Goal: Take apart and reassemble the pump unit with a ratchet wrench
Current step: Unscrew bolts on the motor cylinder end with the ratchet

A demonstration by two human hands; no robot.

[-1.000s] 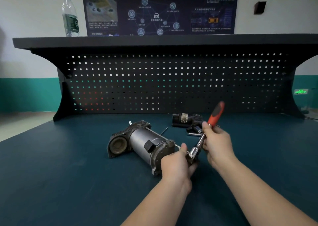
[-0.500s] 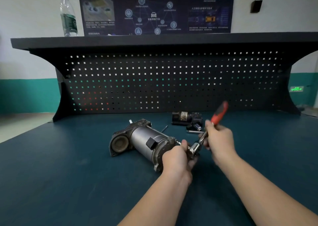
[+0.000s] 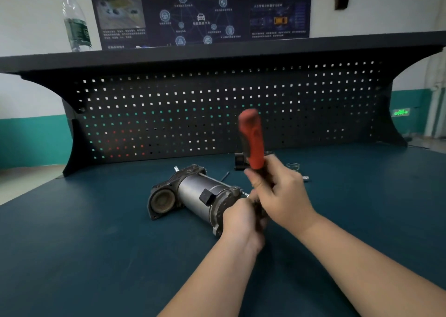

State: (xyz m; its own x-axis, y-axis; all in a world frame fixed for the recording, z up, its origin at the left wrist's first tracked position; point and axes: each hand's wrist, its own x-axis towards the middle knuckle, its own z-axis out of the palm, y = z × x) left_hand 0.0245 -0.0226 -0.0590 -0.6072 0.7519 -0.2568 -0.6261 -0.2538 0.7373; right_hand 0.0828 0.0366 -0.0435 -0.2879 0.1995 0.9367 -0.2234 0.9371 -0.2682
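Observation:
The pump unit (image 3: 193, 193), a grey metal cylinder with a dark cast housing at its far left end, lies on its side on the dark teal bench (image 3: 96, 244). My left hand (image 3: 241, 217) grips its near right end, fingers curled around the spot where the wrench head sits; the head itself is hidden. My right hand (image 3: 280, 191) grips the ratchet wrench (image 3: 252, 138) low on its red handle, which now stands almost upright and is blurred by motion. A small bolt tip (image 3: 245, 193) pokes out beside my left hand.
Behind my right hand lie a dark pump part (image 3: 239, 160), a wire ring (image 3: 293, 165) and a small socket (image 3: 305, 178). A thin pin (image 3: 225, 176) lies behind the pump. A black pegboard (image 3: 217, 114) backs the bench; a water bottle (image 3: 76, 22) stands on its shelf.
The wrench handle has swung from leaning right to nearly upright, my right hand moving left with it. My left hand has stayed at the pump's near end.

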